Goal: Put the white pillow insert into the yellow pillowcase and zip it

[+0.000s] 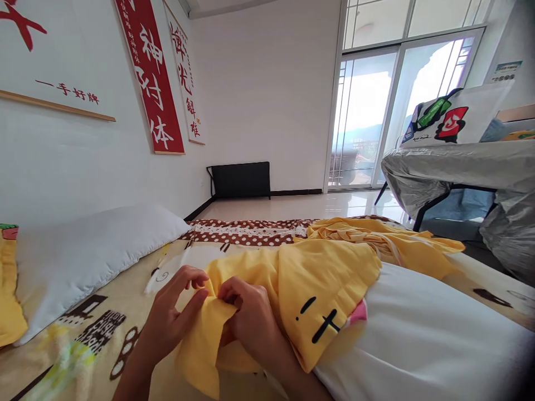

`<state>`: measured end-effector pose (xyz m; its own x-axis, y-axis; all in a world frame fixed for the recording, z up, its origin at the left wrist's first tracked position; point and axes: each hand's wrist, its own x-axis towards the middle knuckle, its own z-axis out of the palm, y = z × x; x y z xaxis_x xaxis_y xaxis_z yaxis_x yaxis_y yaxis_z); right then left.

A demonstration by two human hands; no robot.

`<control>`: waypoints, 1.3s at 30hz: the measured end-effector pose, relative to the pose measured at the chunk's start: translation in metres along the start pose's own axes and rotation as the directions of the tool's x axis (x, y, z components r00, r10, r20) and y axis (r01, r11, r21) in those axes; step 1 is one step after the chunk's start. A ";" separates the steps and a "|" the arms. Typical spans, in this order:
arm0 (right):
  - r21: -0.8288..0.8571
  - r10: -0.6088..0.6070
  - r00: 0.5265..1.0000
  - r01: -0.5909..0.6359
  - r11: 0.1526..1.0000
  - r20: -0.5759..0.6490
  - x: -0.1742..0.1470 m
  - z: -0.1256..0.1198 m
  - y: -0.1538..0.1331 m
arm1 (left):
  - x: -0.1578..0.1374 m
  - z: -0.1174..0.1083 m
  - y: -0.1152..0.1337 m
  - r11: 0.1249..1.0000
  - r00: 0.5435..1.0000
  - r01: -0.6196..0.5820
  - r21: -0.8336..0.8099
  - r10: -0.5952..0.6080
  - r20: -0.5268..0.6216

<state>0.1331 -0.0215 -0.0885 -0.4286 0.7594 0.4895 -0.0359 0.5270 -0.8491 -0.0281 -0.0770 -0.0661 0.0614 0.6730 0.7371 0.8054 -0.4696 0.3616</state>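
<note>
A yellow pillowcase (330, 278) with black printed marks and a bit of pink at its edge lies across the bed, bunched up on the left side. A white pillow (405, 323) extends from under its right edge. My right hand (253, 317) is closed on a fold of the yellow cloth, with its fingertips partly hidden. Just to its left, my left hand (178, 312) has thumb and curled fingers pinched at the same cloth. A loose flap of the pillowcase hangs between my wrists.
Another white pillow (104, 256) lies at the left, beside a yellow cloth piece (10, 289). Crumpled yellow fabric (355, 229) rests at the far bed edge. A patterned blanket (137, 295) covers the bed. To the right stands a covered table (455, 161) with a printed bag (476, 111).
</note>
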 end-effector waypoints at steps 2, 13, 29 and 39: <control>0.058 0.028 0.999 -0.026 0.998 -0.033 0.001 -0.002 -0.002 | -0.001 -0.009 -0.005 0.999 0.995 -0.015 -0.035 0.019 0.099; 0.055 -0.072 0.995 0.068 0.996 0.067 -0.002 -0.003 0.002 | -0.002 -0.009 -0.015 0.970 0.972 0.051 -0.238 0.007 0.235; -0.043 -0.258 0.965 0.256 0.966 -0.056 0.001 -0.002 0.006 | -0.001 0.015 0.003 0.971 0.975 0.221 -0.087 -0.221 0.017; 0.006 -0.077 0.973 0.080 0.997 -0.216 0.005 -0.005 0.002 | -0.013 -0.023 -0.019 0.997 0.841 -0.073 -0.028 0.077 0.535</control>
<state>0.1355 -0.0147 -0.0865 -0.2198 0.7811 0.5844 -0.0756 0.5836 -0.8085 -0.0579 -0.0901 -0.0690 0.4290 0.8359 0.3425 0.7818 -0.5335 0.3228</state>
